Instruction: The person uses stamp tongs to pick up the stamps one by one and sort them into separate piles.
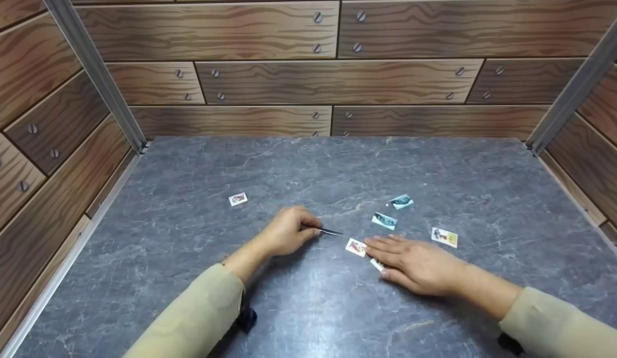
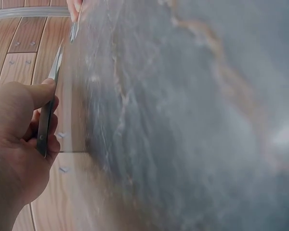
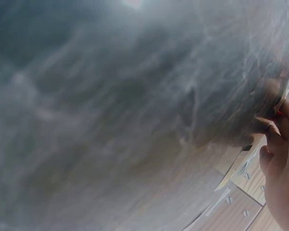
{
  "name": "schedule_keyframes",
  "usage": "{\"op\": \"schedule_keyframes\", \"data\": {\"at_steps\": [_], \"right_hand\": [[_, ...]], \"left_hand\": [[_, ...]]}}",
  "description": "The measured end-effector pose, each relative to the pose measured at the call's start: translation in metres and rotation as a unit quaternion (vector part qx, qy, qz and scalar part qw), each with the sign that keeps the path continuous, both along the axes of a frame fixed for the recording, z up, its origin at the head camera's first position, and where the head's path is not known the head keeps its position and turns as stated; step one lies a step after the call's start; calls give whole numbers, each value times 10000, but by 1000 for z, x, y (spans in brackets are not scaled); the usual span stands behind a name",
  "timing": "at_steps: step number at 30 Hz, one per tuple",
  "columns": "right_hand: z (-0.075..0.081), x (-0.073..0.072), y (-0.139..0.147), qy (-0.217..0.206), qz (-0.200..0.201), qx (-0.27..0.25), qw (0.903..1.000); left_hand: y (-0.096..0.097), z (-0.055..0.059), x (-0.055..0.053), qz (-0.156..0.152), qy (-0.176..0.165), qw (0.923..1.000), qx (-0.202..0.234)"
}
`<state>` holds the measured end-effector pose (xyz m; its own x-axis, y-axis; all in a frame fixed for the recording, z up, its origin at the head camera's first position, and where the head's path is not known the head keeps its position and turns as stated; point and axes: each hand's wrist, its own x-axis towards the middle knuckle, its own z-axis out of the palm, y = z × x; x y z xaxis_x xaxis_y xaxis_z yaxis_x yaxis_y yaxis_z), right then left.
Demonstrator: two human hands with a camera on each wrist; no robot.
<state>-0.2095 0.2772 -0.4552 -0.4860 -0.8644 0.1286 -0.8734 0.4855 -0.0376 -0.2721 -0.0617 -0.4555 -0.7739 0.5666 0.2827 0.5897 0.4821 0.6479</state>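
My left hand (image 1: 292,229) pinches slim, pointed metal tweezers (image 2: 49,108) between thumb and fingers. Their tip points right, toward a small white card with a red figure (image 1: 355,247). Laid palm down on the tabletop, my right hand (image 1: 418,263) has its fingers stretched out, with the fingertips at that card's right edge. Another small card (image 1: 377,264) lies partly hidden beneath this hand, between the thumb and fingers. In the right wrist view, the right hand (image 3: 278,154) shows only at the right edge, and the cards are hard to make out.
Beyond the right hand lie two bluish cards (image 1: 384,221), with a yellow and white card (image 1: 444,237) to their right. One more white and red card (image 1: 237,199) lies at the left. Wood-patterned walls (image 1: 338,82) enclose the grey marbled table (image 1: 189,164).
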Motion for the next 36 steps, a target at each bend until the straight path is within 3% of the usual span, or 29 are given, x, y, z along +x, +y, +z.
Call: {"op": "schedule_keyframes", "data": {"at_steps": [36], "right_hand": [[1, 1, -1, -30, -67, 2, 10000]], "left_hand": [[8, -3, -4, 39, -143, 9992, -359]]}}
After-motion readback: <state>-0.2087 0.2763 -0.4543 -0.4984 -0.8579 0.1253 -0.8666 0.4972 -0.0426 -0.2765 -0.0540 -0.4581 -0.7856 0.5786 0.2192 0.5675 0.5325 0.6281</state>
